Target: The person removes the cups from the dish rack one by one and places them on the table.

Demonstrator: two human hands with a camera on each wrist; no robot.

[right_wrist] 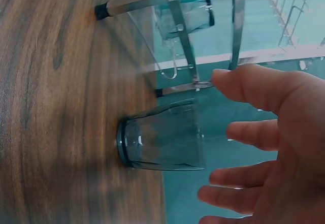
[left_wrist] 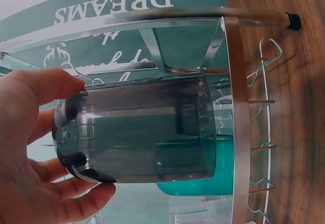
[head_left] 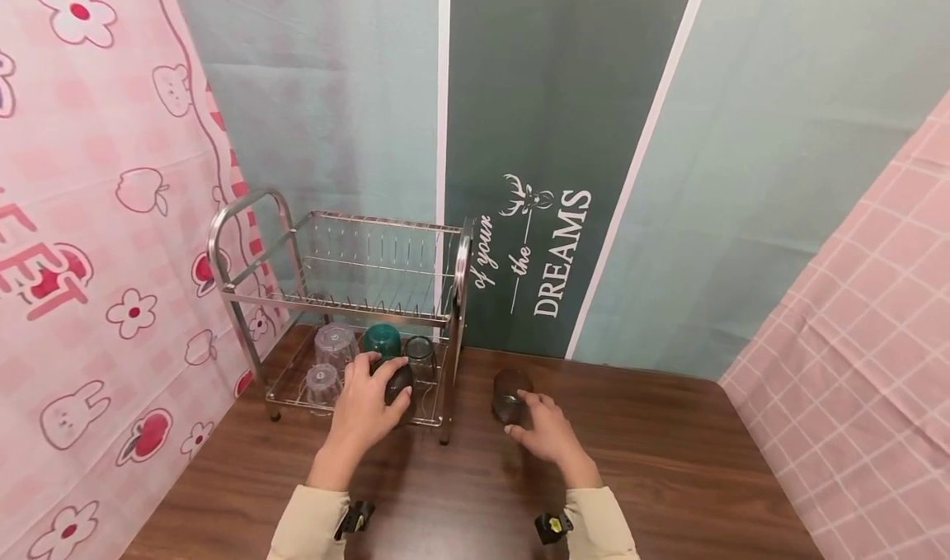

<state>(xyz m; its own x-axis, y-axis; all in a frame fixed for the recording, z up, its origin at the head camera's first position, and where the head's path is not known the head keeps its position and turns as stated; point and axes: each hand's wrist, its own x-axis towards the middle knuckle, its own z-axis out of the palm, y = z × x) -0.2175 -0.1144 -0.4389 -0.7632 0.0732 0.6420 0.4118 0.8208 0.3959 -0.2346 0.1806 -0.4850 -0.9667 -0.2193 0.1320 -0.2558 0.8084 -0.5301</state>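
Note:
My left hand (head_left: 361, 411) grips a dark grey see-through drinking glass (left_wrist: 137, 130) by its base, fingertips spread round it. The glass is upside down, its mouth toward the front of the lower shelf of a metal dish rack (head_left: 334, 303). A teal glass (head_left: 382, 339) shows behind it on that shelf. On the table right of the rack, a second dark glass (right_wrist: 165, 137) stands upright on its thick base. Beside its top is my right hand (right_wrist: 284, 137), thumb and fingers extended and apart, with a gap to the glass in the right wrist view.
Two clear glasses (head_left: 336, 344) stand inverted at the left of the lower shelf, and a grey glass (head_left: 420, 355) at its right. Wire plate slots span the upper tier. The brown wooden table (head_left: 653, 453) meets printed cloth walls behind and at both sides.

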